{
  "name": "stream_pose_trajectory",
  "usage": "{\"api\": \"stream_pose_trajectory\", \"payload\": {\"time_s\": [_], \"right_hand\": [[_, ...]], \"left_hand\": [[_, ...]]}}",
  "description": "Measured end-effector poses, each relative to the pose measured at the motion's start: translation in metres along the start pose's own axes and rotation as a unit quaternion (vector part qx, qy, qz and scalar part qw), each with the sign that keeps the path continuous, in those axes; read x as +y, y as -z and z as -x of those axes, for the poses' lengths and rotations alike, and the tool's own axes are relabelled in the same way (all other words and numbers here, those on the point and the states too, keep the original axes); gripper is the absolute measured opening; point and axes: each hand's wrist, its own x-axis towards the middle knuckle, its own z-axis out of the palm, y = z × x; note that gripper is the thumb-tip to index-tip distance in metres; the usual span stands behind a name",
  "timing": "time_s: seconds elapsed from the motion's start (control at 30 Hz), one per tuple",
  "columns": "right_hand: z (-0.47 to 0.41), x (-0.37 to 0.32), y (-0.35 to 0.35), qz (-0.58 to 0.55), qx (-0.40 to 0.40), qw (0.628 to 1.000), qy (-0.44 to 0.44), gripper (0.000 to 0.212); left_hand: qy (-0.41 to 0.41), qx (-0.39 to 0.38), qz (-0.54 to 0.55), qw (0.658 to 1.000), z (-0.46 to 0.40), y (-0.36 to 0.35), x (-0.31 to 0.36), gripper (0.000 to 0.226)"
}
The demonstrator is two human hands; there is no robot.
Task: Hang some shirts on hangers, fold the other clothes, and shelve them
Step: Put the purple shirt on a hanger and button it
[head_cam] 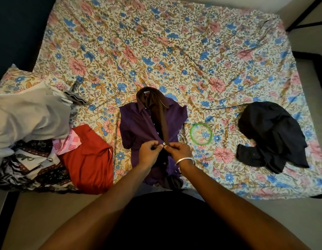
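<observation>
1. Purple shirt (138,127) lies flat on the floral bed sheet (174,42), collar away from me; its front placket is partly open, showing brown lining.
2. My left hand (149,150) pinches the placket edge by a white button (164,143); my right hand (180,150), silver bangle (183,160) at the wrist, pinches the facing edge; both grips are narrow and tight on the shirt.
3. Left of the shirt: a wire hanger (109,103), a red garment (90,159), a grey garment (28,116), patterned clothes (30,170).
4. Right of the shirt: a green ring (192,131) just beside it; a dark garment (270,134) well apart.
</observation>
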Motion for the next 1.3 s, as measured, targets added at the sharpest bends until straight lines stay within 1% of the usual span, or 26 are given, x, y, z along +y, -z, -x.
{"api": "stream_pose_trajectory", "payload": {"time_s": [0.13, 0.2, 0.33, 0.43, 0.47, 0.53, 0.57, 0.6, 0.63, 0.73, 0.83, 1.0, 1.07, 1.13, 1.2, 1.3], "right_hand": [[-0.001, 0.003, 0.002, 0.004, 0.016, 1.0, 0.005, 0.02], [-0.001, 0.003, 0.003, 0.008, 0.014, 1.0, 0.014, 0.022], [0.004, 0.001, 0.003, 0.027, -0.02, 0.999, 0.034, 0.024], [0.004, 0.002, 0.001, 0.02, -0.02, 0.999, 0.03, 0.026], [0.003, 0.003, 0.001, 0.016, -0.02, 0.999, 0.026, 0.026], [0.004, 0.002, 0.0, 0.01, -0.021, 1.0, 0.021, 0.026], [0.005, 0.002, -0.001, 0.011, -0.023, 0.999, 0.025, 0.025], [0.005, 0.002, -0.001, 0.017, -0.025, 0.999, 0.031, 0.025], [0.005, 0.002, -0.001, 0.023, -0.026, 0.999, 0.037, 0.024], [0.006, 0.002, -0.001, 0.018, -0.025, 0.999, 0.04, 0.022], [0.006, 0.002, 0.0, 0.018, -0.015, 0.999, 0.03, 0.023], [0.005, -0.001, -0.001, 0.047, 0.015, 0.998, 0.028, 0.021], [0.007, -0.007, 0.0, 0.074, 0.038, 0.995, 0.049, 0.019], [0.011, -0.014, 0.004, 0.118, 0.049, 0.988, 0.089, 0.019], [0.013, -0.018, 0.006, 0.179, 0.055, 0.974, 0.131, 0.019], [0.014, -0.022, 0.005, 0.264, 0.055, 0.944, 0.19, 0.015]], "left_hand": [[-0.035, 0.051, -0.035, 0.997, 0.006, 0.003, 0.005, 0.011], [-0.05, 0.062, -0.06, 0.995, 0.009, 0.006, 0.008, 0.011], [-0.071, 0.037, -0.084, 0.993, 0.013, 0.008, 0.01, 0.008], [-0.08, 0.034, -0.098, 0.991, 0.012, 0.009, 0.011, 0.019], [-0.082, 0.032, -0.097, 0.991, 0.013, 0.01, 0.011, 0.017], [-0.085, 0.033, -0.088, 0.992, 0.011, 0.011, 0.009, 0.003], [-0.083, 0.032, -0.087, 0.992, 0.01, 0.011, 0.009, 0.013], [-0.081, 0.028, -0.083, 0.993, 0.009, 0.01, 0.009, 0.018], [-0.079, 0.024, -0.08, 0.993, 0.008, 0.01, 0.008, 0.019], [-0.079, 0.011, -0.086, 0.993, 0.006, 0.01, 0.006, 0.011], [-0.085, 0.006, -0.12, 0.989, 0.004, 0.011, 0.001, 0.025], [-0.094, -0.012, -0.149, 0.984, 0.005, 0.009, 0.0, 0.025], [-0.072, -0.021, -0.128, 0.989, 0.007, 0.009, 0.003, 0.024], [-0.035, -0.033, -0.073, 0.996, 0.007, 0.008, 0.005, 0.023], [-0.012, -0.043, -0.017, 0.999, 0.006, 0.006, 0.007, 0.019], [0.001, -0.051, 0.026, 0.998, 0.002, 0.004, 0.002, 0.015]]}}
